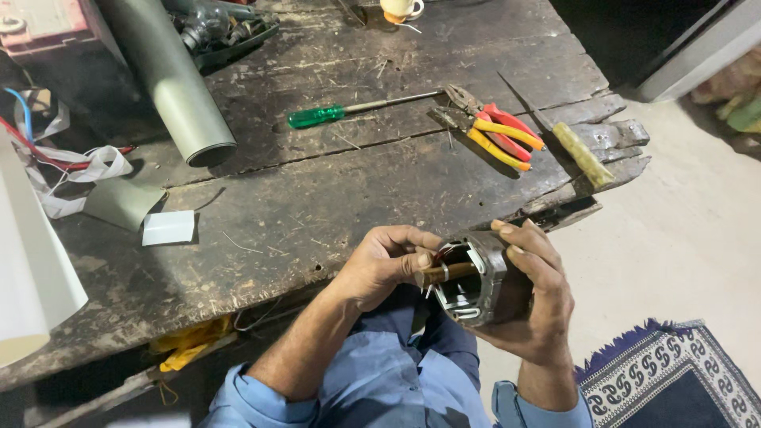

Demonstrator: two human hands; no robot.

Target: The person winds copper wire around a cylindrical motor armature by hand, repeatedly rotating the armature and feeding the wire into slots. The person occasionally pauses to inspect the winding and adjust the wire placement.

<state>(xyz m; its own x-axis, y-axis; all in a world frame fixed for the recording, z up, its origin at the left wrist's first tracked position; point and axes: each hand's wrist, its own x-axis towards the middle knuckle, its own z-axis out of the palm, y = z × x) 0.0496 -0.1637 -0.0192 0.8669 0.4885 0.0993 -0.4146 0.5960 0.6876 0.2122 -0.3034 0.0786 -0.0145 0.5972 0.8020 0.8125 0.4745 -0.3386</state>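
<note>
My right hand (535, 297) wraps around a round metal motor stator (476, 281), its open end turned toward me. My left hand (384, 261) pinches a thin brown stick (445, 272) and pushes it into the stator's opening among the slots and wires. Both hands hover just in front of the near edge of a dark, worn wooden workbench (333, 214). Blue sleeves cover my forearms.
On the bench lie a green-handled screwdriver (349, 109), two pliers with red and yellow grips (495, 131), a yellow-handled knife (579, 150), a grey rolled sheet (170, 79), white paper pieces (168, 228), tangled wires (47, 150) and a cup (400, 9). A patterned rug (674, 380) lies at the lower right.
</note>
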